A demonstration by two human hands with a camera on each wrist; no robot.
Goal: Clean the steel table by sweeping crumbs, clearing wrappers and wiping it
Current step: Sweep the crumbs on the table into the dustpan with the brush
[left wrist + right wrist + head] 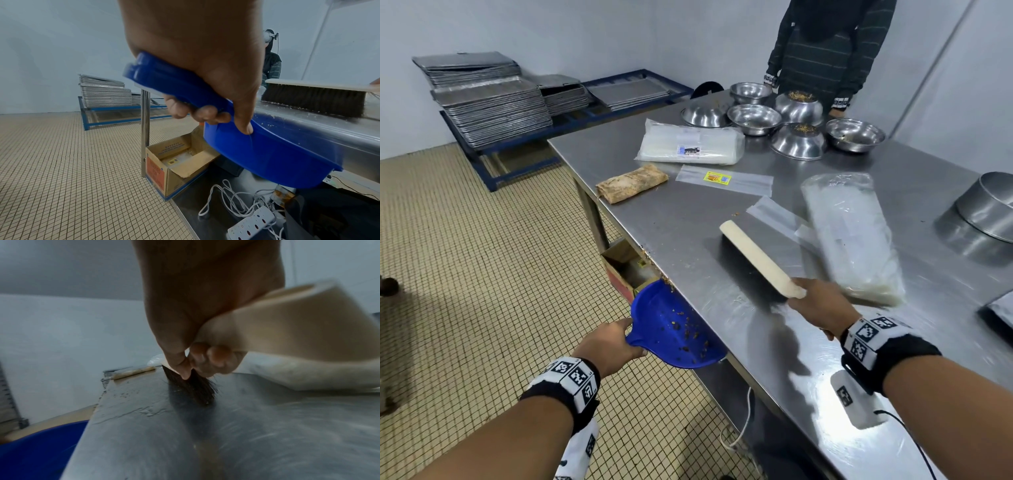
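Observation:
My left hand [608, 346] grips the handle of a blue dustpan [674, 329] held against the steel table's [893, 342] left edge, just below the surface; brown crumbs lie in the pan. In the left wrist view my fingers [202, 112] curl round the dustpan [267, 154] handle. My right hand [822, 306] holds a hand brush [758, 258] by its pale wooden handle, its dark bristles [193, 386] down on the table a little in from the edge. A few crumbs [667, 281] sit at the table edge above the pan. Clear wrappers [724, 179] lie farther up the table.
Several steel bowls [784, 120] stand at the far end, where another person [828, 51] stands. Packs of plastic bags [854, 236] and a brown wrapped roll [631, 183] lie on the table. An open cardboard box [180, 164] and a power strip [252, 222] sit below. Stacked trays [489, 99] stand at the back left.

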